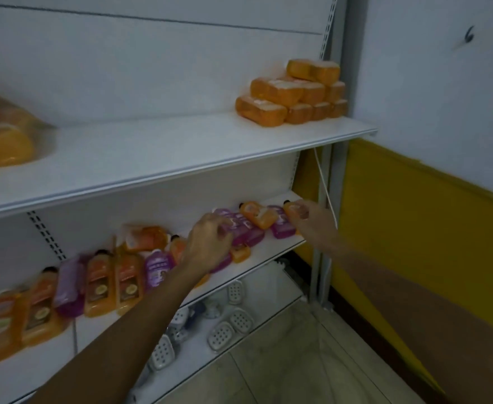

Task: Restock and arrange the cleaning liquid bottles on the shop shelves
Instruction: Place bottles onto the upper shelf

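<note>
Orange and purple cleaning liquid bottles crowd the middle shelf (280,249). Several stand upright in a row at the left, such as an orange bottle (99,284). Towards the right end they lie flat in a jumble. My left hand (207,246) reaches in and its fingers pinch a lying purple bottle (240,228). My right hand (312,220) is stretched to the shelf's far right end and grips an orange bottle (294,209) lying there. Another orange bottle (258,215) and a purple one (283,227) lie between my hands.
The upper shelf (181,153) carries a stack of orange wrapped soap bars (291,94) at the right and a yellow-orange bag (3,132) at the left. The bottom shelf holds white soap dishes (222,335). A yellow wall (399,205) and tiled floor (297,360) lie to the right.
</note>
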Demonstrator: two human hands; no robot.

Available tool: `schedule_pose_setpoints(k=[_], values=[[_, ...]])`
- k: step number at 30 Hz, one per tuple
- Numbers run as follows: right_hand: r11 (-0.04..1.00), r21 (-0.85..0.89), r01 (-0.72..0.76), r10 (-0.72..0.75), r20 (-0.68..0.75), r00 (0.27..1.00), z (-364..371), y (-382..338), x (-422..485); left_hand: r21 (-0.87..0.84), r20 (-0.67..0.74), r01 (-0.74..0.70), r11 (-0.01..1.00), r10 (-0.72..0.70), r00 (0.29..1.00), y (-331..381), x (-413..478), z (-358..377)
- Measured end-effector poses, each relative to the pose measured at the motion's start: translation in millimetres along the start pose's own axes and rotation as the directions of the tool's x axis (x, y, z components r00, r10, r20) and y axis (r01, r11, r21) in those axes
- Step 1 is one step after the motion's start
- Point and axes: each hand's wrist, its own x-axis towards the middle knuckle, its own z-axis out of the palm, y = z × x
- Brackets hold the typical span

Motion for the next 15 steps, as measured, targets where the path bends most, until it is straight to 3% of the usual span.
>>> schedule_pose_setpoints(k=[8,15], values=[[0.995,-0.005,-0.104,0.104,0.028,0.994,1,47,65,-0.073,0.057,0.209,0.975,-0.205,0.977,-21,68,58],[0.966,0.004,-0.258,0.258,0.017,0.966,-14,100,119,-0.128,0.239,0.417,0.900,-0.379,0.894,-21,118,118]])
